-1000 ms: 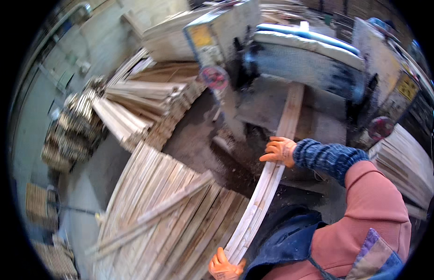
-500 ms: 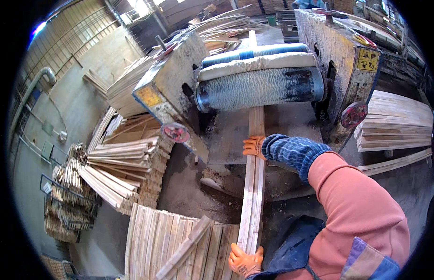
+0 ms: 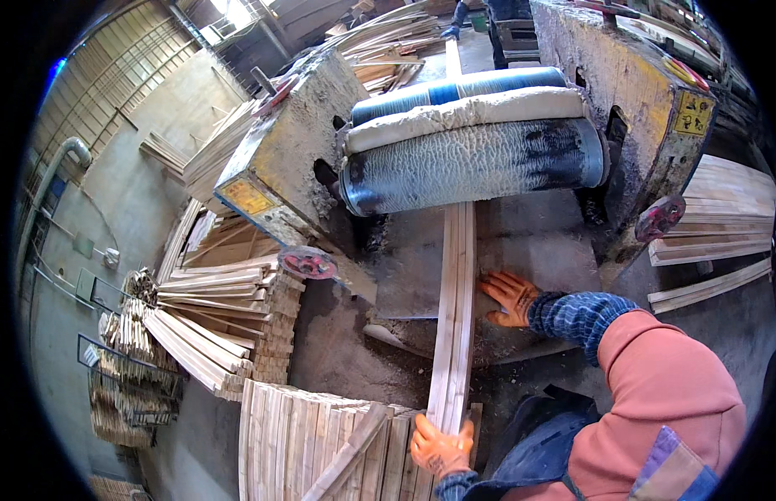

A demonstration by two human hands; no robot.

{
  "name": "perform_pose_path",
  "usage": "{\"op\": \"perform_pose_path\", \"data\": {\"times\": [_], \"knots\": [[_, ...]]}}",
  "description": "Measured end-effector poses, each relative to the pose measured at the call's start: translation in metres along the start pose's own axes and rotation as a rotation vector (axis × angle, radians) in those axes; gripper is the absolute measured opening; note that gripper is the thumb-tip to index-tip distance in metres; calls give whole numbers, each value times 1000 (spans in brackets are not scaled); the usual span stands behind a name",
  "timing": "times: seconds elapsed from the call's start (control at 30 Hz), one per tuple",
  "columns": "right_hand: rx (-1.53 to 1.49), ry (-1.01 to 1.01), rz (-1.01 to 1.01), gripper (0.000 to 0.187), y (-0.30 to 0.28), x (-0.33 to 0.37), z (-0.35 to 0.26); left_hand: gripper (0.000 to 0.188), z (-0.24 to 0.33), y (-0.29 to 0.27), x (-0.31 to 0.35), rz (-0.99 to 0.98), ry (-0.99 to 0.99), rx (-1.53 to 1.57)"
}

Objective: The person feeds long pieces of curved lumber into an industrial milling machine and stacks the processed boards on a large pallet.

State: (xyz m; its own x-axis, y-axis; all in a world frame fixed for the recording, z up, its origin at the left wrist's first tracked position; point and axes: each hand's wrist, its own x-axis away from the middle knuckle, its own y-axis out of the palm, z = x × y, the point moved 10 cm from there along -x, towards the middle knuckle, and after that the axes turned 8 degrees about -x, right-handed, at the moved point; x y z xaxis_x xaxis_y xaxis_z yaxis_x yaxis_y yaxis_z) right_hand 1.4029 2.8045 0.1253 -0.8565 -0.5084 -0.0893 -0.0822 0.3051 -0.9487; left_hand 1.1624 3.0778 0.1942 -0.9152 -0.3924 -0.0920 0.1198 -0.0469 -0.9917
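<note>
Long pale wooden strips (image 3: 455, 317), side by side, run from me up under the glue-coated roller (image 3: 480, 167) of a machine. My left hand (image 3: 442, 447), in an orange glove, grips their near end, thumb on one side and fingers on the other. My right hand (image 3: 508, 298), also orange-gloved, is off the strips just to their right, fingers spread, over the flat metal bed (image 3: 530, 242). It holds nothing. Beyond the rollers a strip (image 3: 452, 57) comes out on the far side, where another person's blue-gloved hand (image 3: 451, 32) is at it.
A stack of strips (image 3: 313, 426) stands at my near left, one piece lying slantwise on top. More wood piles (image 3: 213, 334) lie further left and another stack (image 3: 714, 209) at right. Red handwheels (image 3: 309, 262) stick out from the machine's side frames (image 3: 296, 142).
My right hand has let go of the strips and moved right and down, fingers opening. My left hand keeps its grip. Another person's hand and legs have come into view beyond the machine.
</note>
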Motion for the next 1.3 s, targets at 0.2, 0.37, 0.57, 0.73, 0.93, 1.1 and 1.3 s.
{"op": "perform_pose_path", "data": {"times": [0.2, 0.37, 0.57, 0.73, 0.93, 1.1, 1.3], "knots": [[-17, -12, -26, 79, 6, -5, 8, 98, 71, -13, -71, -148, 14, 100], [-89, -55, 103, 72, -7, -9, -7, 98, 82, -18, -101, 62, 175, 385], [-128, -138, 196, 58, -20, -9, -23, 82, -61, 118, 19, -353, -362, 705], [39, -192, 226, 58, -1, 2, -13, 73, -244, 228, 251, -385, -796, 791], [289, -8, 256, 69, 67, 15, -112, 36, -371, 306, 550, -341, -1469, 871], [-239, -114, -305, 78, 237, 72, -227, 31, -378, 340, 622, -305, -1838, 1483], [-466, 332, -717, 85, 429, 61, -275, 20, -436, 368, 505, -289, -1556, 1289]]}}
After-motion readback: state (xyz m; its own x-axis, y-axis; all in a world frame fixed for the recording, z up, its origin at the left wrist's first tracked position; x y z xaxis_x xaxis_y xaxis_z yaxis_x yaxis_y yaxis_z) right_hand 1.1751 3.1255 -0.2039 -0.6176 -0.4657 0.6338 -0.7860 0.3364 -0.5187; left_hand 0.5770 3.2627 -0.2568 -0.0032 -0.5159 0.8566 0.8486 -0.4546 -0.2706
